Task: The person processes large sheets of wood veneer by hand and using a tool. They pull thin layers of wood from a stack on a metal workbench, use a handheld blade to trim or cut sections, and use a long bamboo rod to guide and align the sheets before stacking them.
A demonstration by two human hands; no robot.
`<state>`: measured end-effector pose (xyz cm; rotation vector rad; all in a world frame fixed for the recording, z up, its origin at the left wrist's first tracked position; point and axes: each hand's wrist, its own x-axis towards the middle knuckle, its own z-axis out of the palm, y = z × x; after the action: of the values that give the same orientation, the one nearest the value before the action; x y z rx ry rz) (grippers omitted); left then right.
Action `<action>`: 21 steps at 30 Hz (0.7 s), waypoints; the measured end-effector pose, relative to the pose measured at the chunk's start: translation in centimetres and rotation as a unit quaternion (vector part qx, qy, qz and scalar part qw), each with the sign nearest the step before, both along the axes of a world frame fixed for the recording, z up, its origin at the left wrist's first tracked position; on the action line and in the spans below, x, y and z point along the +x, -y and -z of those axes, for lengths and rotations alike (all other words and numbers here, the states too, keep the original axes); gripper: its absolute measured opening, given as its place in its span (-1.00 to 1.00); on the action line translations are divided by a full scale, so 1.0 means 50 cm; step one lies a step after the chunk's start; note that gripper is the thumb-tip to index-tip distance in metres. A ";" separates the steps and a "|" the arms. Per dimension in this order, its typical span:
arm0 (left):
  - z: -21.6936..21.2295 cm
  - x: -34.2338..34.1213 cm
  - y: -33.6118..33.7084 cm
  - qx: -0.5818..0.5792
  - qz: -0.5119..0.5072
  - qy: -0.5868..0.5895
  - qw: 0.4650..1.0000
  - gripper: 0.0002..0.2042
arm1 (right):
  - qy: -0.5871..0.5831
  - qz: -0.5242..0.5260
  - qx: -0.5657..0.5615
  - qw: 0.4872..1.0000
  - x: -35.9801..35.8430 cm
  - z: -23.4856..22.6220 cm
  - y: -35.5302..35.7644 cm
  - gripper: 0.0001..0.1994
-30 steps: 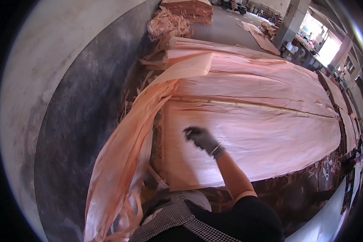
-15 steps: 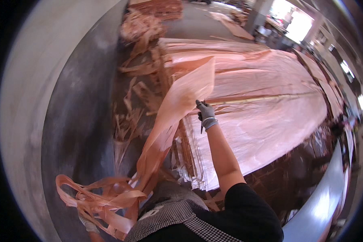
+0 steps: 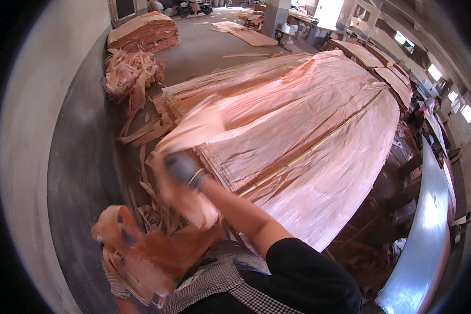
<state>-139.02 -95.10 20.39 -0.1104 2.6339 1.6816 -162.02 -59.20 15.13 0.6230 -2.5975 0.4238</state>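
My left hand (image 3: pixel 117 291), in a pale striped glove, is at the lower left, closed on a looped bundle of thin orange-pink wood veneer strips (image 3: pixel 157 251). Most of its fingers are hidden behind the bundle. My right hand (image 3: pixel 182 170), in a grey glove with a bracelet at the wrist, is smeared by motion. It is against a wide loose veneer strip (image 3: pixel 191 128) at the near left corner of a large veneer stack (image 3: pixel 309 125). Whether its fingers grip the strip cannot be made out. A long thin yellowish stick (image 3: pixel 298 157) lies across the top sheet.
Torn veneer scraps (image 3: pixel 146 131) litter the floor left of the stack. Behind them are a tangled scrap heap (image 3: pixel 131 73) and another veneer pile (image 3: pixel 144 32) by the wall (image 3: pixel 47 104). A curved shiny sheet (image 3: pixel 421 246) stands at right. Far right, a person (image 3: pixel 426 107) is visible.
My right hand has swept left and toward me, and the wide strip has swung left with it. The dark thin tool seen in that hand earlier cannot be made out now. The view has shifted.
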 end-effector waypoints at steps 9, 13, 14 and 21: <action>-0.070 -0.362 -0.216 -0.253 0.305 -0.321 0.860 -0.63 | 0.350 -0.171 -0.445 0.807 0.132 -0.016 0.203 -0.73; -0.138 -0.510 -0.312 -0.099 0.442 -0.294 0.842 -0.68 | 0.224 0.061 -0.523 0.820 0.063 0.013 0.130 -0.85; -0.086 -0.534 -0.304 0.028 0.436 -0.137 0.889 -0.72 | 0.253 0.082 -0.511 0.817 0.039 0.018 0.133 -0.84; 0.095 -0.909 0.008 -0.246 0.222 -0.176 0.927 -0.84 | 0.259 0.194 -0.316 0.892 -0.054 0.041 0.130 -0.78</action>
<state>-184.48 -95.49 15.67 0.7918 2.9552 0.9489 -164.71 -65.72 13.09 -0.2716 -2.7007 1.3671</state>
